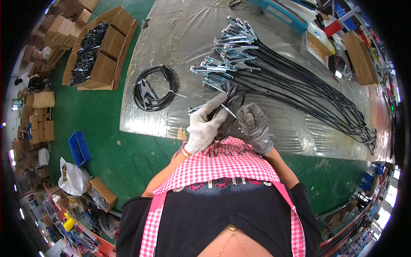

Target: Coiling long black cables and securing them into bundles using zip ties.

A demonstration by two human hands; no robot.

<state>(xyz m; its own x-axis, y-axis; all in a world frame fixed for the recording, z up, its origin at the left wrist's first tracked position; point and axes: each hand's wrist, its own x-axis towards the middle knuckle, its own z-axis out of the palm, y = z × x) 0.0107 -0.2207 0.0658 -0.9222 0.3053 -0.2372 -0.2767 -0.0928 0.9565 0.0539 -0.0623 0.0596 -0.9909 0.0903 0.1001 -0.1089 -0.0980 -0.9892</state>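
Observation:
My left hand (204, 125), in a white knitted glove, is closed around a bunched loop of black cable (232, 95) at the near edge of the table. A white cable tie (229, 111) crosses that loop and runs toward my right hand (253, 124). This hand, in a dirty grey glove, is closed at the tie's end, its fingertips partly hidden. Beside my left wrist shows part of a metal clamp (195, 110). Just beyond, a pile of silver ground clamps (231, 51) lies with long black cables (308, 81) stretching right.
A coiled cable with a clamp (155, 88) lies on the plastic-covered table (180, 25) at left. Cartons of black cables (100, 68) stand on the green floor, with a blue crate (80, 147) nearer. An open box (314, 49) and a blue case (284, 15) sit at the table's far right.

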